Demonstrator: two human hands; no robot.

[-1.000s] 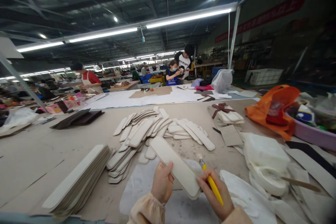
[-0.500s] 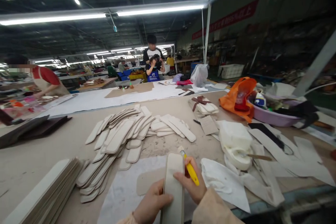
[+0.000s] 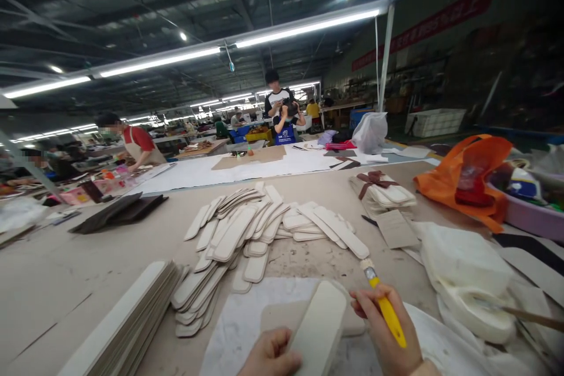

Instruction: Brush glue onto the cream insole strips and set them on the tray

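Observation:
My left hand grips a long pale strip with rounded ends, its thumb on the strip's edge; whether it is one piece or several layers I cannot tell. In my right hand is a paintbrush with a yellow handle, its whitish bristles pointing up and away from me. The brush is apart from the strip, to its right. Beneath the strip lies a white sheet. Fanned-out pale strips overlap just beyond, and a tall stack of strips stands at the left.
To the right, a cut-open white plastic container has a stick in it. An orange bag and a purple basin stand behind it. Tied pale pieces and dark sheets lie farther back. Other people work beyond the table.
My right hand has moved off the strip to the right, taking the paintbrush with it. The strip in my left hand now leans to the right. My view has turned left.

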